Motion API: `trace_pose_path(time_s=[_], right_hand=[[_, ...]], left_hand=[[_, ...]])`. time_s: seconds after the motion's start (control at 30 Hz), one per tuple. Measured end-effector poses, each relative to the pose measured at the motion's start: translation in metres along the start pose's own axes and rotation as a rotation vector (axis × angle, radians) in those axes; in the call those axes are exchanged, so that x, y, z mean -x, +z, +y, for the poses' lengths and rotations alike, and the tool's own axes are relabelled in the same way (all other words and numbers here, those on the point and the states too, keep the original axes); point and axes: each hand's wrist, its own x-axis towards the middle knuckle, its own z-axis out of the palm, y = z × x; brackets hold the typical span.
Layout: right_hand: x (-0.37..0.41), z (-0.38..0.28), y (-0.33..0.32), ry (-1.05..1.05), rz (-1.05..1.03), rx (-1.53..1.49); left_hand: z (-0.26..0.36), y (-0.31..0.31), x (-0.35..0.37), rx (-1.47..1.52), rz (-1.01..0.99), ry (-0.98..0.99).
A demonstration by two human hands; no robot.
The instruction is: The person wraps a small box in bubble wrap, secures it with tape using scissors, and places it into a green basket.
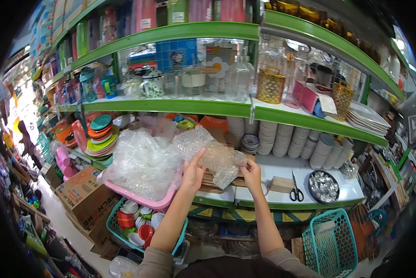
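Observation:
A crumpled sheet of clear bubble wrap (pixel 222 160) stretches between my two hands, over a stack of flat cardboard (pixel 210 181). My left hand (pixel 194 172) grips its left side, index finger pointing up along the plastic. At the right end, my right hand (pixel 251 174) pinches the wrap's edge between thumb and fingers. Just left of my left hand, a pink tub (pixel 159 203) is heaped with more bubble wrap (pixel 141 155). Scissors (pixel 296 189) with black handles lie on the white shelf to the right, beside a small brown block (pixel 282 184).
A dark bowl of clear glass pieces (pixel 324 186) stands at the shelf's right. Stacked white cups (pixel 284 139) line the back. Below are a teal basket of colourful dishes (pixel 182 231), a turquoise basket (pixel 330 241) and a cardboard box (pixel 85 194). Green-edged shelves (pixel 185 107) hang above.

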Motion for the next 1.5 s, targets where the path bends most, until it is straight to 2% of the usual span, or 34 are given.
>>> trace_pose_path(time_s=[0.07, 0.1, 0.17, 0.33, 0.37, 0.43, 0.47, 0.53, 0.57, 0.63, 0.7, 0.77, 0.93, 1.03, 1.07, 1.17, 1.2, 1.33, 1.4, 1.43, 1.5], right_hand=[[0.009, 0.003, -0.018, 0.049, 0.013, -0.016], [0.013, 0.003, -0.026, 0.098, 0.009, -0.041], [0.019, 0.006, -0.048, 0.100, 0.026, 0.001], [0.037, -0.012, -0.095, 0.101, 0.015, 0.417], [0.040, -0.002, -0.108, 0.104, 0.030, 0.423], [0.046, 0.019, -0.137, 0.259, -0.003, 0.097], [0.049, 0.022, -0.148, 0.259, 0.011, 0.101], [0.050, 0.009, -0.159, 0.366, 0.199, 0.208], [0.052, 0.002, -0.164, 0.366, 0.210, 0.211], [0.056, -0.027, -0.164, 0.217, 0.186, 0.285], [0.058, -0.022, -0.177, 0.229, 0.139, 0.249], [0.062, -0.026, -0.181, 0.202, 0.099, 0.373], [0.068, -0.037, -0.200, 0.138, -0.138, 0.575], [0.069, -0.045, -0.205, 0.215, -0.247, 0.440], [0.068, -0.039, -0.210, 0.320, -0.248, 0.242], [0.065, -0.041, -0.206, 0.320, -0.144, 0.119], [0.066, -0.044, -0.202, 0.282, -0.080, 0.171], [0.057, -0.039, -0.203, 0.183, -0.040, 0.268], [0.055, -0.046, -0.203, 0.298, 0.001, 0.066], [0.051, -0.037, -0.207, 0.297, 0.001, 0.065], [0.043, -0.019, -0.216, 0.115, -0.010, 0.225]], left_hand=[[-0.009, 0.011, -0.005, -0.031, -0.053, 0.101], [-0.015, 0.015, -0.009, -0.030, -0.066, 0.087], [-0.031, 0.024, -0.017, -0.144, -0.023, 0.234], [-0.061, 0.059, -0.017, -0.215, -0.003, 0.183], [-0.070, 0.063, -0.018, -0.260, -0.021, 0.194], [-0.088, 0.072, -0.017, -0.303, -0.051, 0.196], [-0.096, 0.076, -0.017, -0.318, -0.091, 0.187], [-0.114, 0.084, -0.016, -0.331, -0.139, 0.171], [-0.124, 0.089, -0.016, -0.305, -0.160, 0.166], [-0.139, 0.101, -0.012, -0.278, -0.189, 0.154], [-0.151, 0.112, -0.007, -0.256, -0.219, 0.076], [-0.165, 0.118, -0.007, -0.259, -0.236, 0.031], [-0.196, 0.133, -0.003, -0.281, -0.204, 0.019], [-0.210, 0.132, -0.006, -0.332, -0.192, 0.033], [-0.215, 0.128, -0.009, -0.371, -0.218, -0.030], [-0.223, 0.131, -0.004, -0.365, -0.264, -0.113], [-0.225, 0.132, -0.003, -0.320, -0.284, -0.127], [-0.226, 0.135, -0.005, -0.331, -0.320, -0.194], [-0.223, 0.138, -0.003, -0.328, -0.334, -0.254], [-0.223, 0.135, -0.006, -0.329, -0.335, -0.253], [-0.220, 0.130, -0.012, -0.441, -0.403, -0.279]])
